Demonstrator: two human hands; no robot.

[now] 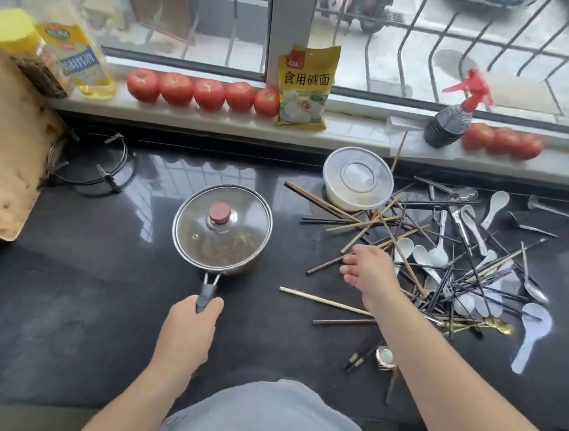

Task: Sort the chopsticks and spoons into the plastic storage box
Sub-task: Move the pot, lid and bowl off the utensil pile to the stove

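Sorting is barely beginning: chopsticks (372,223) and spoons (438,253) are lying scattered right of the saucepan (222,227); left hand (191,324) is gripping its handle, right hand (368,267) is hovering open-fingered.

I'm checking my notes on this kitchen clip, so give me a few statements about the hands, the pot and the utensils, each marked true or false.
1. The left hand grips the pot handle. True.
2. The pot has no lid. False: a glass lid with a reddish knob covers it.
3. The right hand reaches with relaxed fingers over the chopsticks. True.
4. The spoons are already stacked in the round plastic container. False: they lie scattered on the counter, and that container is lidded.
5. Tomatoes line the windowsill. True.
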